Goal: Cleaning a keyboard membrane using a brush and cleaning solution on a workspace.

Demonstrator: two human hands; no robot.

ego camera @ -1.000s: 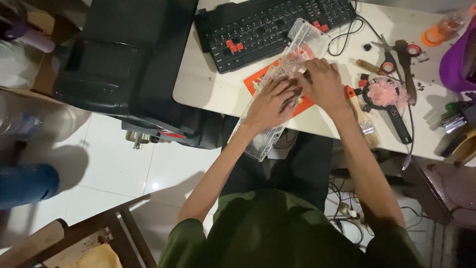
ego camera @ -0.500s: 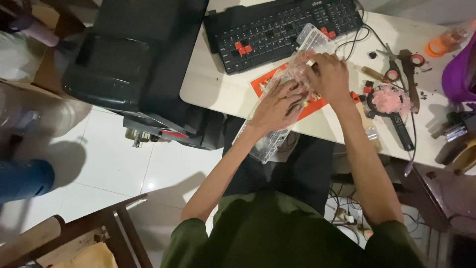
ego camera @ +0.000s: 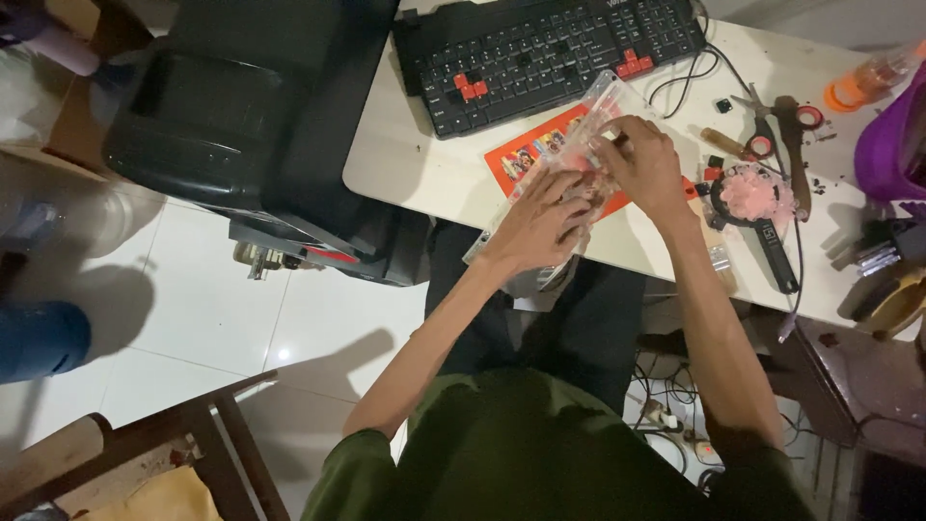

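White surface (ego camera: pixel 424 174) w/ black keyboard (ego camera: pixel 550 53); at its edge, over an orange sheet (ego camera: pixel 526 154), a clear plastic pack (ego camera: pixel 579 145) (contents unclear). Left hand (ego camera: pixel 540 222) grips it from below, right hand (ego camera: pixel 646 164) pinches its top.

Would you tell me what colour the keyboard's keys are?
Keyboard: mostly black keys, with two small red clusters, seen in the head view.

One head-worn camera looks steeply down from above the person's shoulders, fairly near; the left hand (ego camera: pixel 540 220) and right hand (ego camera: pixel 644 164) sit upper centre, floor spreading left
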